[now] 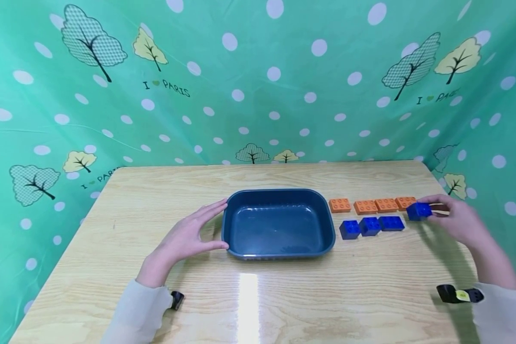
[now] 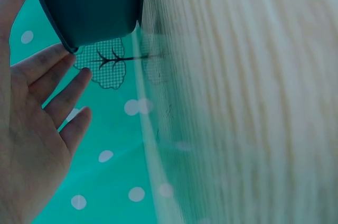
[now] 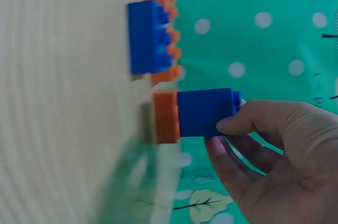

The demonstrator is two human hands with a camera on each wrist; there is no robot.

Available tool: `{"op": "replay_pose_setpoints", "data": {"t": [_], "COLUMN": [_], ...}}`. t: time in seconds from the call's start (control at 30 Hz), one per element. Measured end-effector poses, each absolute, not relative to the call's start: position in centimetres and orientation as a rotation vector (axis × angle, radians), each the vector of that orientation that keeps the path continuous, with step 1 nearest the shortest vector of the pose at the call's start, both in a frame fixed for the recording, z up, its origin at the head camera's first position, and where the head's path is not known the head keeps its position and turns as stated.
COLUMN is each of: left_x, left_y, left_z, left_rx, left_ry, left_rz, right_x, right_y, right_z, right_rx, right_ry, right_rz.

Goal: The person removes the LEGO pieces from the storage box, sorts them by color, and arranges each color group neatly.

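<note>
A dark blue rectangular tub (image 1: 279, 231) stands on the table. My left hand (image 1: 189, 234) is spread at its left end, thumb and fingertips right at the rim; in the left wrist view the fingers (image 2: 68, 94) are nearly straight. Over at the right, my right hand (image 1: 460, 222) pinches a blue toy building brick (image 1: 419, 211) between thumb and fingers. The right wrist view shows this held brick (image 3: 203, 113) close over an orange brick (image 3: 166, 117), overlapping its studs.
Several orange bricks (image 1: 365, 207) lie in a row right of the tub. Nearer the front, a row of blue bricks includes a longer one (image 1: 391, 223). The wooden table (image 1: 327, 296) meets a green dotted curtain (image 1: 275, 110) behind.
</note>
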State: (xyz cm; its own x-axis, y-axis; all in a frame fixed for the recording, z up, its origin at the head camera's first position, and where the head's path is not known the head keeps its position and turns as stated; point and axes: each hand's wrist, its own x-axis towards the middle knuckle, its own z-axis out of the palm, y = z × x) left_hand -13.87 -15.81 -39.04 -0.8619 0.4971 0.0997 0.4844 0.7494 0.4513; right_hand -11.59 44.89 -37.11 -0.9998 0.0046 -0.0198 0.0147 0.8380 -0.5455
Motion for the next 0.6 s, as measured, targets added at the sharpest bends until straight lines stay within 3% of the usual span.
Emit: {"op": "replay_pose_setpoints", "data": {"t": [0.37,0.6], "left_x": [-13.6,-13.7], "left_y": [-15.9,-15.9], "left_z": [-39.1,-37.8], "left_rx": [0.83,0.843], "left_ry": [2.915,2.916], "left_rz": [0.734,0.626], "right_x": [-11.6,-10.6], "right_y": [45.3,44.4], "right_z": [-38.5,-36.2], "right_rx": [-0.074,-0.007], "right_ry": [2.922,3.075], "right_rz": [-0.842,-0.852]}}
